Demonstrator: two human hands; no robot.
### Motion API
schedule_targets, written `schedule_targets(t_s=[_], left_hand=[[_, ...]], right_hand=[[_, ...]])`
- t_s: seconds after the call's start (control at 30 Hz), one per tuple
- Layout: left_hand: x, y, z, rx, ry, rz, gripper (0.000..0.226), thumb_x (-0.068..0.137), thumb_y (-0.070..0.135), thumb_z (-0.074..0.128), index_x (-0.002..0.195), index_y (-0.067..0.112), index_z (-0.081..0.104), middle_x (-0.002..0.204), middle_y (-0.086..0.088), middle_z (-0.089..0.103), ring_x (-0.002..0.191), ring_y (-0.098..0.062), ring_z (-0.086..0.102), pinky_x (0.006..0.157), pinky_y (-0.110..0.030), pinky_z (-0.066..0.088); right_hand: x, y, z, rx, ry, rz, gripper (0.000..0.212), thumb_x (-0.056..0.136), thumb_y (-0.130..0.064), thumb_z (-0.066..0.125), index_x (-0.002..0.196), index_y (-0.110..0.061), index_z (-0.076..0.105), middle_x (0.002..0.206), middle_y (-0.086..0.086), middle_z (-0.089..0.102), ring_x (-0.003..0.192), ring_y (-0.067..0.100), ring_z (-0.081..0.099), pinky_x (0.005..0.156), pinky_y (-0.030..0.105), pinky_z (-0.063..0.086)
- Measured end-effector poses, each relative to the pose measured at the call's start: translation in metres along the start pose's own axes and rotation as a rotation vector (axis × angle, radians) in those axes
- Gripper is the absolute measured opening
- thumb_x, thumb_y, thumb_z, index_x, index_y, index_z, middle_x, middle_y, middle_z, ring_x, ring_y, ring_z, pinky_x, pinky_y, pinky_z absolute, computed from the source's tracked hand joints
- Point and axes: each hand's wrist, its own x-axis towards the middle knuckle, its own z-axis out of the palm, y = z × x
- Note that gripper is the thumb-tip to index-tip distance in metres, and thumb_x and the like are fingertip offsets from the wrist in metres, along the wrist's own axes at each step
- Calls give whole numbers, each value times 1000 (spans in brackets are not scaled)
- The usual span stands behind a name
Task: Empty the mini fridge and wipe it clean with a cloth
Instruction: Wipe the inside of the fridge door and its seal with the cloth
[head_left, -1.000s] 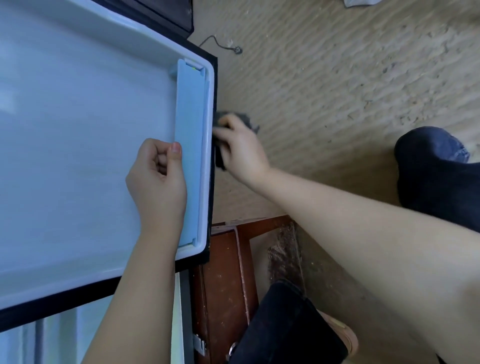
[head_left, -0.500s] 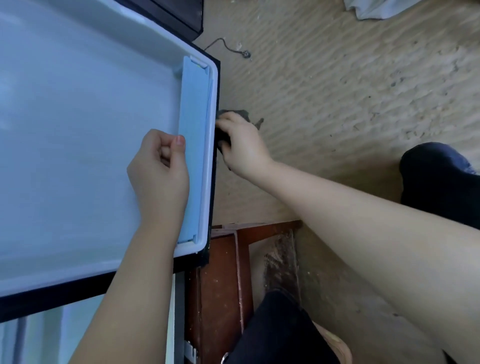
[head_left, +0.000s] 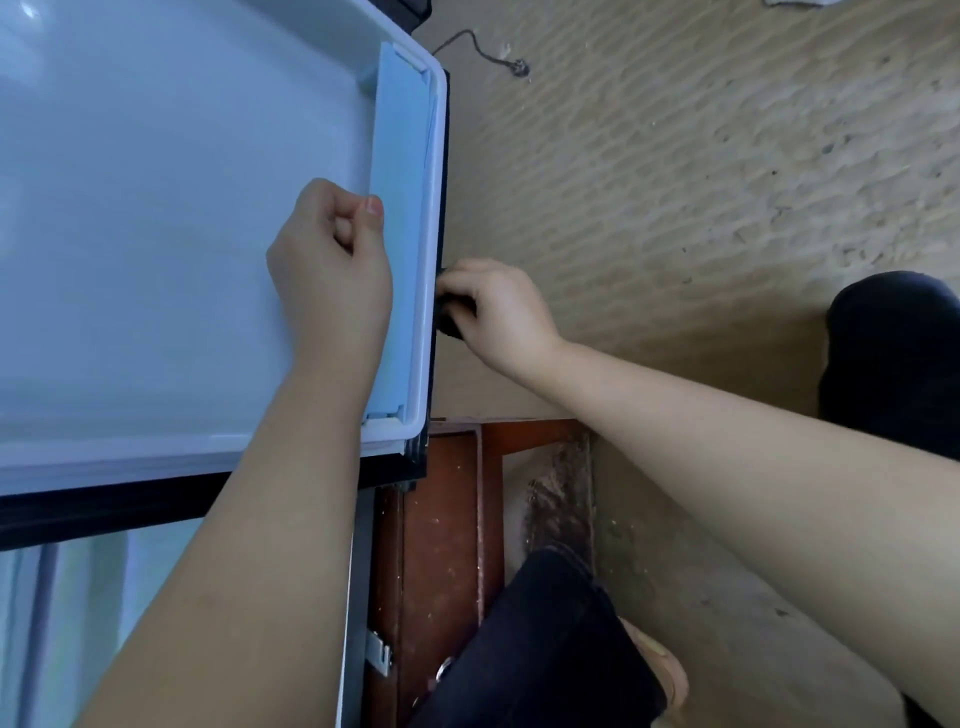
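The open mini fridge door (head_left: 156, 234) fills the upper left, its pale blue inner liner facing me. A light blue shelf rail (head_left: 400, 208) runs along its right side. My left hand (head_left: 332, 270) grips that rail, fingers curled with the thumb against it. My right hand (head_left: 498, 312) holds a dark cloth (head_left: 449, 317) and presses it against the door's black outer edge (head_left: 441, 249). Most of the cloth is hidden under the fingers.
The fridge body (head_left: 78, 623) shows at the lower left. A reddish-brown wooden stand (head_left: 441, 545) sits under the door corner. Tan woven floor matting (head_left: 701, 156) spreads to the right, with a thin cord (head_left: 478, 47) on it. My dark-trousered knees (head_left: 893, 364) are right and bottom.
My right hand has slid the cloth along the door's black edge toward me, from level with my left hand's fingers to beside its wrist. My left hand keeps its grip on the rail.
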Motion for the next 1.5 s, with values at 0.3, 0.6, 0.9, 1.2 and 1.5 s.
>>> schedule_targets(t_s=[0.3, 0.6, 0.9, 1.2, 1.5], left_hand=[[4, -2, 2, -11, -4, 9, 30, 93, 22, 52, 68, 30, 37, 56, 10, 42, 53, -3, 40, 57, -11, 33], [4, -3, 3, -19, -5, -7, 21, 94, 21, 53, 74, 19, 46, 56, 9, 43, 52, -3, 40, 55, -12, 33], [9, -4, 4, -14, 2, -16, 31, 93, 20, 53, 67, 28, 37, 55, 8, 40, 52, -5, 37, 55, -13, 32], [10, -5, 5, -53, -1, -48, 32, 92, 19, 52, 66, 26, 36, 54, 10, 34, 49, -4, 34, 56, -13, 32], [9, -2, 4, -61, 27, -39, 33, 93, 15, 52, 66, 26, 35, 58, 7, 35, 51, -3, 36, 62, -6, 36]], right_hand=[[-35, -19, 22, 119, 41, 112, 20, 84, -3, 63, 104, -7, 64, 97, 1, 64, 87, 13, 57, 71, 26, 44], [-36, -15, 21, 150, -32, 104, 22, 83, 2, 63, 103, -5, 69, 98, 4, 65, 93, 19, 60, 81, 26, 47], [-47, -24, 21, 179, -123, 214, 26, 81, 3, 64, 104, -7, 70, 95, -4, 58, 92, 9, 51, 76, 16, 34], [-92, -30, 25, 254, -423, 132, 25, 82, 6, 64, 94, -14, 74, 99, -2, 64, 97, 13, 59, 94, 32, 47], [-65, -36, 20, 302, -70, 313, 26, 82, 1, 65, 105, -11, 68, 100, -6, 57, 93, 7, 50, 80, 7, 37]])
